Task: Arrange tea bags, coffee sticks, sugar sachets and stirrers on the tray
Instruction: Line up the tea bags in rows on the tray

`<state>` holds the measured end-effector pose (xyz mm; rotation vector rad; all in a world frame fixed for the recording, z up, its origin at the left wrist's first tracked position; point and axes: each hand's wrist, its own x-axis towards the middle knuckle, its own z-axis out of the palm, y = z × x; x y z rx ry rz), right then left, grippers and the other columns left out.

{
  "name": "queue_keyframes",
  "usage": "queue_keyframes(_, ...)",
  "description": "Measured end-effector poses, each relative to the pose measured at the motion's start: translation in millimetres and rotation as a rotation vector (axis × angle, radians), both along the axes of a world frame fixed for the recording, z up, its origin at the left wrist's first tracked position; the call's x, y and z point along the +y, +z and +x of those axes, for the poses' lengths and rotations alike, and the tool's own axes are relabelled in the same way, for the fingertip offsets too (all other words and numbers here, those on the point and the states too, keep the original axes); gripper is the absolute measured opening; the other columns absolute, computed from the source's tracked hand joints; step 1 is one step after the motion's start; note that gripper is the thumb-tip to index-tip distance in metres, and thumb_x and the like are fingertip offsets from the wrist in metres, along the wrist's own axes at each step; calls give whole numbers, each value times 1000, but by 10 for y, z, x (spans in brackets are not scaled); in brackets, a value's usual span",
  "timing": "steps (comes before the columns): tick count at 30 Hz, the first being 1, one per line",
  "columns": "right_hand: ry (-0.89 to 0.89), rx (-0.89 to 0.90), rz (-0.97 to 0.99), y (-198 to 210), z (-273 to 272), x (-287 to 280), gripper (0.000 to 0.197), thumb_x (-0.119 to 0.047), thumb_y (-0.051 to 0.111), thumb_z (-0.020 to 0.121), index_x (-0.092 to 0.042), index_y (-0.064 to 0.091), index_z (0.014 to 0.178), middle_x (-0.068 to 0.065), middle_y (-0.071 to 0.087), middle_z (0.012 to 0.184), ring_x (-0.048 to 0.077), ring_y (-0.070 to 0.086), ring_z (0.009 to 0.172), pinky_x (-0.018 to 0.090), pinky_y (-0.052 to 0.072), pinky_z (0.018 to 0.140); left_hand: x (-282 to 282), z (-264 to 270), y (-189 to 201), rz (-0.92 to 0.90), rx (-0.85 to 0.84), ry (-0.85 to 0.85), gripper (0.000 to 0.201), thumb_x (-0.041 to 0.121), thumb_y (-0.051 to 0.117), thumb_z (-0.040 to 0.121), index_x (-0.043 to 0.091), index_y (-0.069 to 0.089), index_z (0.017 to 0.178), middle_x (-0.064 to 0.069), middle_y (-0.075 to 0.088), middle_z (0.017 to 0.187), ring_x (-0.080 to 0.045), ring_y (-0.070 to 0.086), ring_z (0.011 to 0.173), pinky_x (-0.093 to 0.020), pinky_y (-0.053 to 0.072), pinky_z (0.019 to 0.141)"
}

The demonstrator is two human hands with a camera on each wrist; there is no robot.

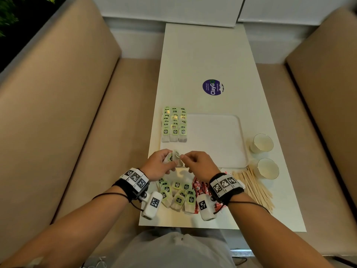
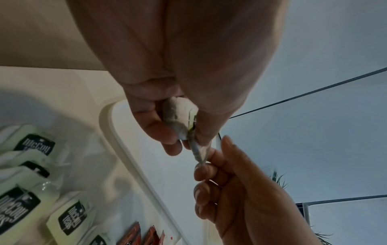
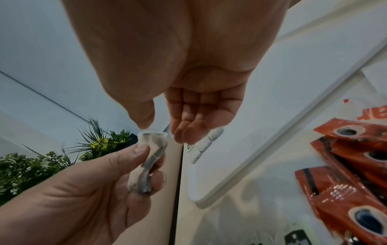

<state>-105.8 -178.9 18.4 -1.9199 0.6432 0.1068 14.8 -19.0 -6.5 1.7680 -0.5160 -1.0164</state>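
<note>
From the head view I see my left hand (image 1: 157, 165) gripping a tea bag (image 1: 172, 158) above the near left corner of the white tray (image 1: 218, 140), with my right hand (image 1: 199, 163) just beside it, thumb and forefinger pinching at the bag's top. Three rows of tea bags (image 1: 174, 124) lie along the tray's left side. Near me on the table (image 1: 202, 60) sit a loose pile of tea bags (image 1: 176, 194), red coffee sticks (image 1: 201, 187) under my right wrist, and wooden stirrers (image 1: 253, 187) to the right; two paper cups (image 1: 263, 156) stand right of the tray.

In the left wrist view, my left fingers (image 2: 159, 126) curl round the bag (image 2: 180, 112), and the right hand (image 2: 236, 187) pinches its lower edge.

In the right wrist view, my right thumb and fingertips (image 3: 188, 132) close narrowly at the bag's top (image 3: 150, 149), which the left hand (image 3: 73, 190) holds; whether they actually grip it I cannot tell here.
</note>
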Motion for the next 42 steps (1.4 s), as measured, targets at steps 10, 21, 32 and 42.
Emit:
queue_keyframes(10,33,-46,26,-11,192,78,25,-36,66,97,-13,68,88,3,73,81,19,70,72,32,54,71,74,105,86,26,-20,-34,18,10,74,89,19,67,103,-4,72,83,-13,66,72,-26,52,60)
queue_keyframes(21,16,-54,72,-28,213,182,32,-43,67,95,-12,67,86,2,73,80,23,71,72,40,57,73,106,152,100,-10,28,74,8,19,68,96,12,67,98,-15,72,87,-16,67,71,-25,51,57)
queue_keyframes(32,26,20,81,-126,243,279,26,-37,65,97,-16,72,83,5,73,75,14,71,70,34,55,72,151,273,53,-16,56,119,5,9,63,98,9,66,102,-8,71,85,-14,67,67,-24,52,56)
queue_keyframes(42,11,44,74,-251,504,226,29,-36,63,99,-9,71,89,7,76,85,8,68,66,22,50,65,142,468,-1,-15,137,212,7,7,65,96,14,66,98,-8,71,85,-16,66,68,-23,54,57)
